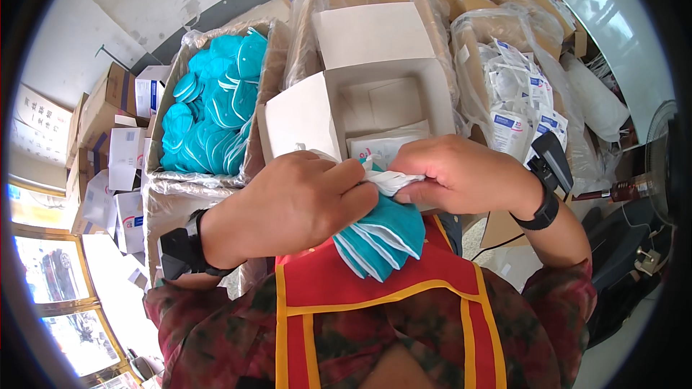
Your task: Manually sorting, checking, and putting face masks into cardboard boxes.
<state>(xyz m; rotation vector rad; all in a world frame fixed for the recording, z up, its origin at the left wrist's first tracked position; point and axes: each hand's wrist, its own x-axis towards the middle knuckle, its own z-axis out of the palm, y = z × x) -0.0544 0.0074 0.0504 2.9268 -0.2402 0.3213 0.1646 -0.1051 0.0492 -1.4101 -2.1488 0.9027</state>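
A stack of teal, white-edged face masks (382, 238) hangs in front of my chest, over the red apron (310, 281). My left hand (303, 194) is closed at the stack's upper left, its fingers curled in. Between both hands runs a bunched white strip (391, 181), seemingly the masks' straps. My right hand (461, 176) pinches the strip's right end between thumb and forefinger. Just beyond my hands stands an open white carton (378, 101), flaps spread. A white packet (386, 142) lies inside it, at its near side. My fingers hide the top of the stack.
At left, a plastic-lined box (270, 94) is heaped with loose teal masks (216, 115). A lined box (468, 65) at right holds several white-and-blue packets (515, 94). Small white cartons (126, 166) pile up at far left. A fan (659, 158) stands at far right.
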